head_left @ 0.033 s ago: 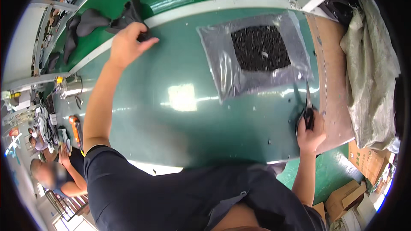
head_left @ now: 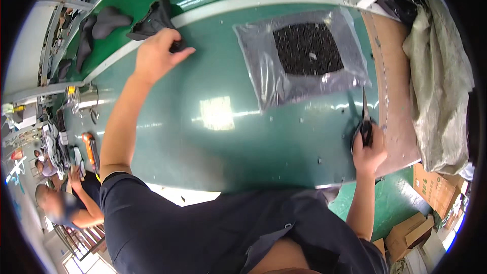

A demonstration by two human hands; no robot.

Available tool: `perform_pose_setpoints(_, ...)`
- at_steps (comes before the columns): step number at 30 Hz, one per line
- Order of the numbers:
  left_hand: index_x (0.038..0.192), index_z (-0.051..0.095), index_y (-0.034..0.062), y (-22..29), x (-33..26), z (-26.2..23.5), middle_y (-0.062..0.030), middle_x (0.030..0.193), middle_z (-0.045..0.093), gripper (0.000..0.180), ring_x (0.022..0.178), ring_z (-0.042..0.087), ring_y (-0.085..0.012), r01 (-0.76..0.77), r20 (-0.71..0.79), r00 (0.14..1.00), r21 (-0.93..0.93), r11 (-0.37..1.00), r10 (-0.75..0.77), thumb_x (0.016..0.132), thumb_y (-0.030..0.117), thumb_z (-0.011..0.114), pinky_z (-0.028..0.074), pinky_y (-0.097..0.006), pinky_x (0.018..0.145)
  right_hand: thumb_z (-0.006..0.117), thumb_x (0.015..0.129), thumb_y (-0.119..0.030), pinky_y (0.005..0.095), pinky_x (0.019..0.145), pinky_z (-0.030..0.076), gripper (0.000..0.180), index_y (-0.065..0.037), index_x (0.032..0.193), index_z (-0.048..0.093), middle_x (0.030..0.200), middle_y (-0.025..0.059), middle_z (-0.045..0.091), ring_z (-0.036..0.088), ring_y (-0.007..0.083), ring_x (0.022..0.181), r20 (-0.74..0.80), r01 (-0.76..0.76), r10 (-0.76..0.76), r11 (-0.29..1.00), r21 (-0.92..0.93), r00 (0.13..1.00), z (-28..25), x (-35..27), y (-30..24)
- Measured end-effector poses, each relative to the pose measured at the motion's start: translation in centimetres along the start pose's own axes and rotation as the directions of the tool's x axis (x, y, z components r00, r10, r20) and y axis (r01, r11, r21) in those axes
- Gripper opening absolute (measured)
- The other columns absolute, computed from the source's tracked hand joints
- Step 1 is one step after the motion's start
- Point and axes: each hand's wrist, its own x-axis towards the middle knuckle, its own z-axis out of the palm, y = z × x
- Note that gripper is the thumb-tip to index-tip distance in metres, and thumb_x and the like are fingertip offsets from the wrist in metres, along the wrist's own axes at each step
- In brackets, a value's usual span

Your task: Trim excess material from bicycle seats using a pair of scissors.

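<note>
My left hand (head_left: pixel 158 57) is over the far left of the green tabletop (head_left: pixel 233 157), its fingers curled and the thumb stretched to the right. Between thumb and fingers shows a small dark thing (head_left: pixel 177 45), mostly covered, that I cannot make out. Just beyond that hand lies a black, hollow, saddle-shaped piece (head_left: pixel 154 19) at the table's far rail. At the right, my right hand (head_left: pixel 370 153) grips black-handled scissors (head_left: pixel 365 114), the slim blades pointing away from me. Their tip is close to the near right corner of a clear plastic bag (head_left: pixel 261 78) with many small black pieces (head_left: pixel 308 50) inside.
More dark saddle-shaped pieces (head_left: pixel 111 22) lie beyond the rail at far left. A brown board (head_left: pixel 398 96) edges the table's right side, with a whitish woven sack (head_left: pixel 440 91) beside it. An orange-handled tool (head_left: pixel 91 151) is at left, near a seated person (head_left: pixel 81 200). Cardboard boxes (head_left: pixel 411 233) stand lower right.
My left hand has moved slightly to the right, away from the saddle-shaped piece, with the small dark thing in it. My right hand keeps its hold on the scissors, nearly still.
</note>
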Motion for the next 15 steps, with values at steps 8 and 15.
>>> perform_pose_setpoints(8,0.097,0.070,0.0054,25.8,-7.0,1.0,-0.0061,0.081,0.070,0.046,0.066,0.069,-0.0221,0.119,0.099,0.991,-0.298,0.947,-0.094,0.078,0.038,0.096,0.057,-0.037,0.061,0.083,0.081,-0.008,0.0350,0.068,0.058,0.036,-0.004,0.116,0.076,0.085,0.0092,0.071,0.070,0.0243,0.072,0.019,0.051,-0.056,0.979,0.197,0.998,-1.3,-0.7,-0.7)
perform_pose_setpoints(15,0.105,0.074,0.0034,29.5,-6.5,-0.7,-0.0112,0.095,0.070,0.020,0.083,0.072,-0.0297,0.226,0.229,0.966,-0.502,0.835,-0.123,0.087,0.007,0.082,0.059,-0.039,0.072,0.081,0.080,-0.003,0.0345,0.073,0.061,0.041,-0.003,0.120,0.073,0.094,0.0110,0.071,0.072,0.0230,0.080,0.175,0.049,-0.131,0.911,0.409,0.976,-6.2,-2.3,-2.3)
